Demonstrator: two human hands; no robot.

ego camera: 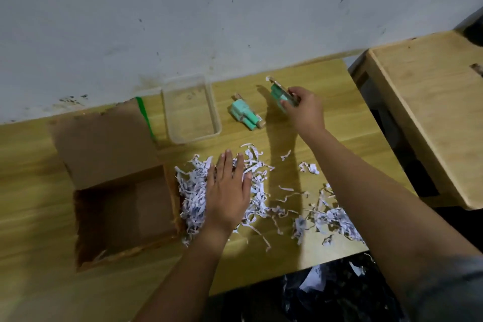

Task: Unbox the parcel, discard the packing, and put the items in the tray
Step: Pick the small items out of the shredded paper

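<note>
An open cardboard box (122,214) stands on the wooden table, its flap (104,146) folded back and its inside looking bare. Shredded white paper (193,196) lies heaped beside the box's right wall. My left hand (227,191) rests flat on that heap, fingers spread. My right hand (304,110) grips a mint-green item (278,94) at the back of the table. A second mint-green item (245,114) lies on the table just right of the clear plastic tray (218,123), which holds nothing.
More paper shreds (332,217) are scattered near the table's front right edge. A second wooden table (428,112) stands to the right across a gap. A dark bag with paper scraps (326,290) sits below the table edge. A grey wall runs behind.
</note>
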